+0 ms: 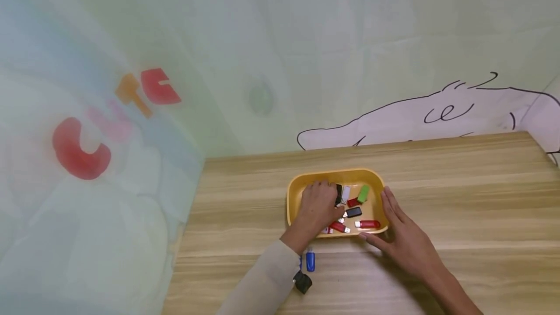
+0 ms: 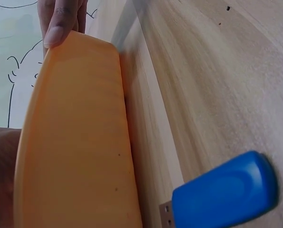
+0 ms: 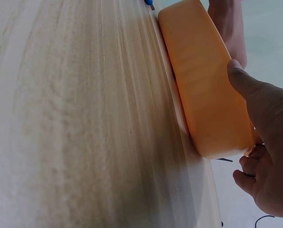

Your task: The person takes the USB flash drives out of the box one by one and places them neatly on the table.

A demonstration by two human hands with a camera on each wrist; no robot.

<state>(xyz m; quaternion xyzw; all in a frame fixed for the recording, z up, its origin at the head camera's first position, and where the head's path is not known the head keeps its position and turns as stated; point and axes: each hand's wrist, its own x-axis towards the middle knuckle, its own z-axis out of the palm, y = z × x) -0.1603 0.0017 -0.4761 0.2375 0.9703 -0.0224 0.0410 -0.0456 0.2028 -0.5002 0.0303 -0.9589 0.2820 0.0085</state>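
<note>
A yellow-orange plastic tray (image 1: pixel 334 236) sits on the wooden table with several USB flash drives inside. Among them are a red drive (image 1: pixel 370 224), a green one (image 1: pixel 363 193), a black one (image 1: pixel 353 212) and a white one (image 1: pixel 346 193). My left hand (image 1: pixel 318 206) reaches down into the tray's left half, fingers bent; its fingertips are hidden, so I cannot tell what they hold. At the right end, my right hand (image 1: pixel 404 237) holds the tray, thumb (image 3: pixel 241 78) on the near rim and fingers around the corner.
In front of the tray lies a blue flash drive (image 1: pixel 310 260), also large in the left wrist view (image 2: pixel 224 192). Another blue piece is partly covered by the left sleeve (image 1: pixel 267 276). A black object (image 1: pixel 303 282) shows beside that sleeve. A printed wall sheet (image 1: pixel 280 62) hangs behind the table.
</note>
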